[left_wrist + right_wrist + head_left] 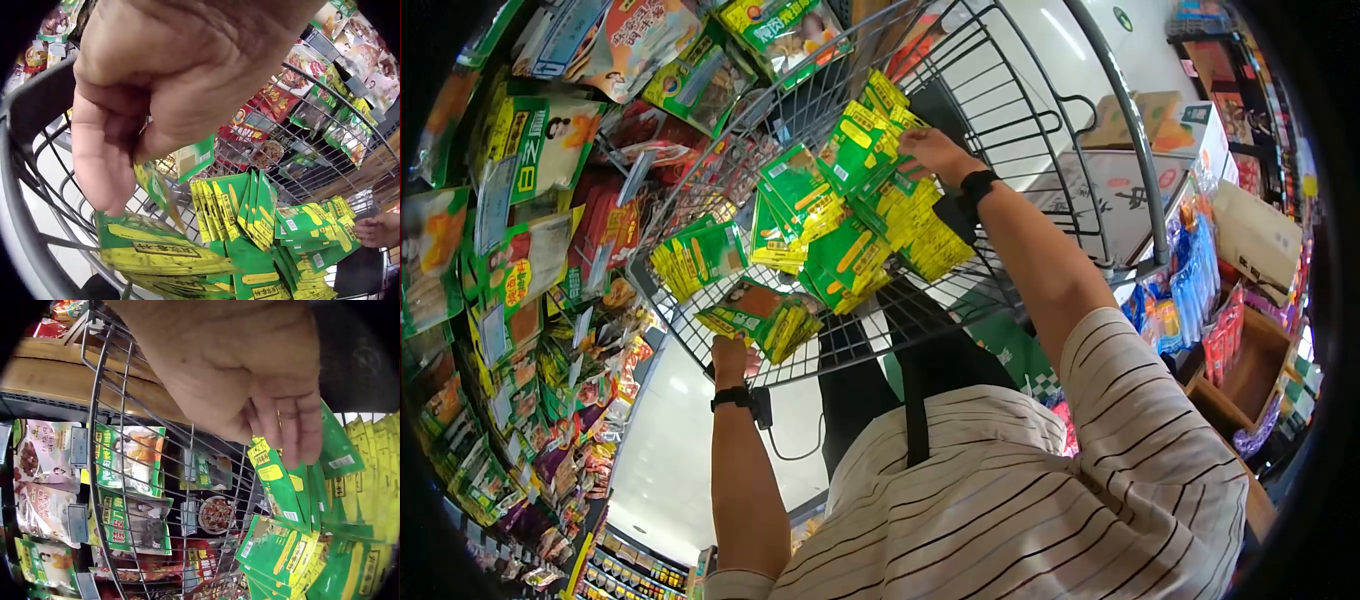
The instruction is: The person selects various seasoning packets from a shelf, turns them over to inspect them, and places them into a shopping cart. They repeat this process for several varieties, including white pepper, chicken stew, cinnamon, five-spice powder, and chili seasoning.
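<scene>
Several green-and-yellow snack packets point(840, 255) lie in loose stacks inside a wire shopping cart point(1040, 125). At the cart's near-left corner, my left hand point(730, 358) grips a packet point(153, 187) with curled fingers; in the left wrist view its lower part overlaps more packets point(156, 250). My right hand point(940, 155) is at the far side of the pile. Its fingers bend over the top of a packet point(278, 484) and pinch it; the thumb is mostly hidden in the right wrist view. Other packets point(369, 481) stand in a row beside that hand.
Shelves of hanging bagged foods point(530, 250) run along the left, close to the cart's side. To the right are stacked cartons point(1110, 195), blue packages point(1190, 265) and a wooden crate point(1250, 365). White floor point(670, 430) shows below the cart.
</scene>
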{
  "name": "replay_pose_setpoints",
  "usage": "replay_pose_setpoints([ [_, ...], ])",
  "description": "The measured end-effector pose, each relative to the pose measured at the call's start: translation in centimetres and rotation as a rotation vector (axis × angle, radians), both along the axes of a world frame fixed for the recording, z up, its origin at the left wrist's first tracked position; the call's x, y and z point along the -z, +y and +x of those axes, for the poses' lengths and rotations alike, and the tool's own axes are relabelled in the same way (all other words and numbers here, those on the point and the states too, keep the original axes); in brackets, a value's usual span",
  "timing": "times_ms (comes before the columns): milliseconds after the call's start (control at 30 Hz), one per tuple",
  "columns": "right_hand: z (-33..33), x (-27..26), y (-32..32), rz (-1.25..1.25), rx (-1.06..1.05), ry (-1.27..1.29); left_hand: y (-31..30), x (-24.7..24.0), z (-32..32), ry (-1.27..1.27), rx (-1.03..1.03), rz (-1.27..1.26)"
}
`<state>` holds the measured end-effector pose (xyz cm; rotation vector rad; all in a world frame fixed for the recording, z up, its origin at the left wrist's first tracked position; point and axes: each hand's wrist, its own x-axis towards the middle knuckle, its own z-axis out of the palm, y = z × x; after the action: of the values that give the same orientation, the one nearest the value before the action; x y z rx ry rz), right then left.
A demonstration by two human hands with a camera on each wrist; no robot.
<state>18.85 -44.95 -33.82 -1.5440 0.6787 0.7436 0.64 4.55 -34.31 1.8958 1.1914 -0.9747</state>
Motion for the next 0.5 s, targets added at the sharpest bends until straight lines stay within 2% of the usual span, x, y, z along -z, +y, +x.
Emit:
replay_pose_setpoints([
  [167,1.3,3.4,1.7,0.086,0.083,0.031,-1.0,-0.9,1.0,0.092,0.128,0.001],
  [267,2.1,4.8,2.6,0.064,0.119,0.052,-1.6,-3.0,1.0,-0.01,0.209,0.073],
  [300,2.2,5.1,3.1,0.053,0.137,0.067,-1.2,-3.3,1.0,0.026,0.201,0.116],
  [333,2.0,6.0,3.3,0.071,0.181,0.084,-1.2,-3.8,0.8,0.014,0.283,0.21],
  [400,2.4,7.6,3.6,0.121,0.262,0.091,-0.4,-4.4,0.4,-0.04,0.39,0.223],
  [433,2.7,8.3,3.9,0.13,0.284,0.092,-1.8,-6.2,1.2,0.019,0.302,0.214],
  [467,2.7,8.5,4.2,0.139,0.308,0.096,-1.0,-5.1,0.2,0.003,0.342,0.262],
  [500,2.9,8.1,4.5,0.148,0.32,0.086,-1.7,-6.2,0.6,0.002,0.328,0.25],
])
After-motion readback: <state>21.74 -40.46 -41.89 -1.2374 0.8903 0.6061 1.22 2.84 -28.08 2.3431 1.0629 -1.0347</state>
